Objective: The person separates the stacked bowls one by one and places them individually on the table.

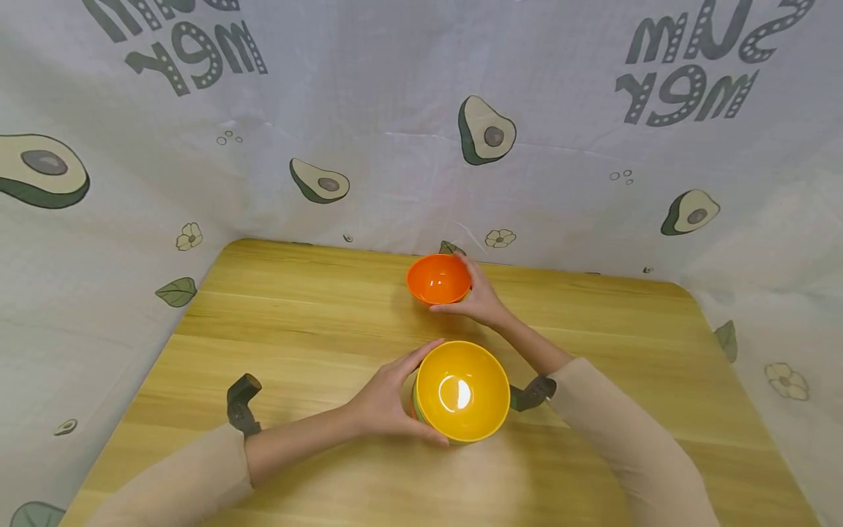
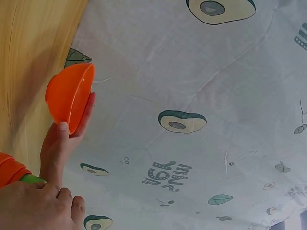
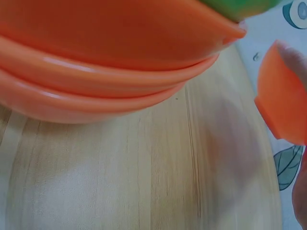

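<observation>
Wooden tabletop (image 1: 296, 322) under bowls (image 1: 463, 399), patterned backdrop (image 1: 388, 95)

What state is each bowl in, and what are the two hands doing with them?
Single orange bowl: empty, seemingly lifted off the table.
Yellow bowl: empty, open side up, on top of the stack.
Stacked orange bowls: nested one in another, below the yellow one.
Left hand: gripping the stack from the side.
Right hand: holding the single orange bowl.
</observation>
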`<action>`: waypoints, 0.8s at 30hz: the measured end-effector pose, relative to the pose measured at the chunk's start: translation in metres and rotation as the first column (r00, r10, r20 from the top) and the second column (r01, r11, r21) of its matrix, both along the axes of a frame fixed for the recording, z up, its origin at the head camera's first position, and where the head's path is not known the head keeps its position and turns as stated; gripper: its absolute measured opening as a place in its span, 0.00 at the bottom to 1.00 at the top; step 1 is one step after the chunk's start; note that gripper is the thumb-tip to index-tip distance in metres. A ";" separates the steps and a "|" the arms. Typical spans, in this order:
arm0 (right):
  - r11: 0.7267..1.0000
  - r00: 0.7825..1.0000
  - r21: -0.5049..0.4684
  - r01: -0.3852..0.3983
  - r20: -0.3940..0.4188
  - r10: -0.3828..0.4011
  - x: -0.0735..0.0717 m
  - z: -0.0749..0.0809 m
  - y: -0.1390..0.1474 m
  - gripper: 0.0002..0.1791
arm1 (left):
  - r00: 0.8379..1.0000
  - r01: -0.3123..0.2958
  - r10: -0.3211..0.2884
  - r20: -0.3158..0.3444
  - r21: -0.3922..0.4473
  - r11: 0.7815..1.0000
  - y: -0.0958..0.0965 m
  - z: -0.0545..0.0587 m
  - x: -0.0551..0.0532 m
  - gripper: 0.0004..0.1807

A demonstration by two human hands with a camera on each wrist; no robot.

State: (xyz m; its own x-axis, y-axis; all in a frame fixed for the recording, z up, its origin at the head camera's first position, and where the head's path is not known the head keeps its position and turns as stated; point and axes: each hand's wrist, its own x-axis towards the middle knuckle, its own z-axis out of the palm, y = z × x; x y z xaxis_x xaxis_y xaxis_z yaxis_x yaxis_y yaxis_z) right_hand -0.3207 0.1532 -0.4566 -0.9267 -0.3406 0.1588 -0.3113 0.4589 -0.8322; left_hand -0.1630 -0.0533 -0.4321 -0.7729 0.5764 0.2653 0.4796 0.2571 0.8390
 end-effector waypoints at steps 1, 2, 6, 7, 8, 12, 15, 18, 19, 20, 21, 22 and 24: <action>1.000 1.000 0.008 -0.001 -0.001 0.001 -0.001 -0.001 0.000 0.59 | 1.000 0.000 0.000 0.006 0.000 1.000 0.000 0.000 0.000 0.64; 1.000 1.000 0.016 -0.004 -0.002 0.004 -0.001 -0.002 -0.001 0.59 | 1.000 0.001 -0.001 0.010 0.001 1.000 0.000 0.001 0.000 0.64; 1.000 1.000 0.018 -0.006 0.008 0.005 -0.003 -0.005 -0.003 0.59 | 1.000 0.000 0.000 0.021 -0.001 1.000 0.000 0.001 0.000 0.64; 1.000 1.000 0.025 -0.004 0.011 0.004 -0.003 -0.005 -0.003 0.58 | 1.000 0.000 0.000 0.020 -0.001 1.000 0.000 0.001 0.000 0.64; 1.000 1.000 0.030 -0.003 0.016 0.003 -0.003 -0.006 -0.003 0.58 | 1.000 -0.002 0.002 0.020 -0.001 1.000 0.000 0.001 0.000 0.64; 0.998 0.999 0.069 -0.008 0.036 0.006 -0.004 -0.008 -0.005 0.58 | 1.000 -0.006 0.006 0.019 0.003 1.000 0.000 0.002 0.000 0.64; 0.996 0.999 0.093 -0.013 0.044 0.009 -0.005 -0.008 -0.007 0.58 | 1.000 -0.006 0.006 0.017 0.007 1.000 0.000 0.002 0.000 0.64; 0.995 0.999 0.100 -0.017 0.046 0.012 -0.006 -0.010 -0.007 0.59 | 1.000 -0.007 0.007 0.013 0.006 1.000 0.000 0.002 0.000 0.64; 0.994 0.999 0.104 -0.019 0.048 0.014 -0.006 -0.011 -0.007 0.59 | 1.000 -0.006 0.006 0.012 0.006 1.000 0.000 0.001 0.000 0.64; 0.994 0.999 0.108 -0.024 0.050 0.019 -0.006 -0.012 -0.006 0.59 | 1.000 -0.004 0.004 0.012 0.007 1.000 0.000 0.001 0.000 0.64; 0.993 0.998 0.114 -0.029 0.056 0.022 -0.007 -0.013 -0.006 0.59 | 1.000 -0.004 0.004 0.016 0.007 1.000 0.000 0.001 0.000 0.64; 0.992 0.998 0.118 -0.035 0.060 0.028 -0.007 -0.015 -0.005 0.59 | 1.000 -0.003 0.003 0.017 0.007 1.000 0.000 0.001 0.000 0.64; 0.990 0.997 0.130 -0.052 0.067 0.043 -0.006 -0.018 -0.004 0.60 | 1.000 0.000 -0.001 0.024 0.006 1.000 0.000 0.000 0.000 0.64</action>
State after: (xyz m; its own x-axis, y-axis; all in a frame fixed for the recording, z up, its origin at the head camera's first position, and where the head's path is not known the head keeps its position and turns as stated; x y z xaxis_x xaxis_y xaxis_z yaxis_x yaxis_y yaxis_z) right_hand -0.3269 0.1487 -0.4743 -0.9157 -0.3985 0.0513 -0.2839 0.5513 -0.7845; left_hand -0.1632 -0.0529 -0.4320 -0.7787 0.5754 0.2503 0.4599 0.2519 0.8515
